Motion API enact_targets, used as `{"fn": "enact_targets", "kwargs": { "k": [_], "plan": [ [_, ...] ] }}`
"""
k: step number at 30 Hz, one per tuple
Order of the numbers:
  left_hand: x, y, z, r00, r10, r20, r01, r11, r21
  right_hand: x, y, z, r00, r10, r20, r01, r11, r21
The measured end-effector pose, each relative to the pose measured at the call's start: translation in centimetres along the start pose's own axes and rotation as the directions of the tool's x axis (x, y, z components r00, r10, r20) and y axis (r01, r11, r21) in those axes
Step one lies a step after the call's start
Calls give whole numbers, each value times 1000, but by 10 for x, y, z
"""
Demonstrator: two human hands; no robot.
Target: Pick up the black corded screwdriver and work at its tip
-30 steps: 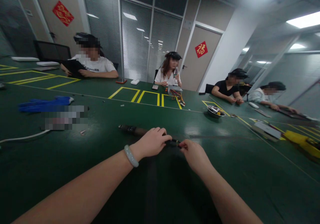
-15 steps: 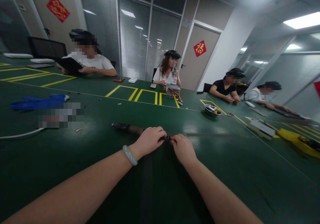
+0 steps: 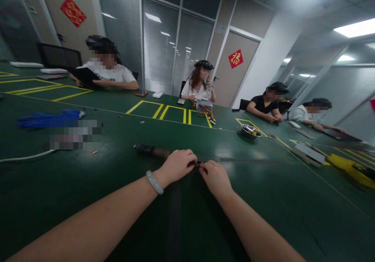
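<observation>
In the head view, a long dark rod-shaped object with a black end and a brownish middle lies on the green table. Its right part disappears beneath my left hand, whose fingers are curled closed over it; a pale bangle is on that wrist. My right hand is closed in a pinch close to the left fingertips. Between the two hands shows a small dark piece. Whether it belongs to the rod-shaped object I cannot tell, since the fingers cover most of it.
Left of my hands lie a blue glove and a blurred item with a white cable. A metal bowl with small things in it stands farther right, beyond it a yellow item. Several people sit across the table.
The whole view has shifted slightly, with things sitting a little lower and to the right. Both hands keep nearly the same pose around the small dark piece.
</observation>
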State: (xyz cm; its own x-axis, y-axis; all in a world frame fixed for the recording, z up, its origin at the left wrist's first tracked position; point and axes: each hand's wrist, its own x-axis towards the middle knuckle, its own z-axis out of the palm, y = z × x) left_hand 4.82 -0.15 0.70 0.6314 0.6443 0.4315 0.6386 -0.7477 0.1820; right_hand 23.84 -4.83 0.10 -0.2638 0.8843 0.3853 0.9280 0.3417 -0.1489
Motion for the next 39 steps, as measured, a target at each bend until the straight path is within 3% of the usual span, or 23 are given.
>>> {"fn": "enact_targets", "kwargs": {
  "k": [14,29,36,39],
  "plan": [
    [-1,0,-1,1000,4,-1,-4,1000,-7,1,0,4,999,-24,-34,22,999,-49],
    [0,2,0,1000,-9,17,8,1000,21,7,6,18,988,-132,-77,112,969,-222],
    [-2,4,-3,999,16,52,-21,996,84,17,16,21,963,-256,88,271,912,-308],
    [-4,3,-5,998,55,31,-57,994,94,22,16,18,946,-305,106,323,889,-323]
  ]
}}
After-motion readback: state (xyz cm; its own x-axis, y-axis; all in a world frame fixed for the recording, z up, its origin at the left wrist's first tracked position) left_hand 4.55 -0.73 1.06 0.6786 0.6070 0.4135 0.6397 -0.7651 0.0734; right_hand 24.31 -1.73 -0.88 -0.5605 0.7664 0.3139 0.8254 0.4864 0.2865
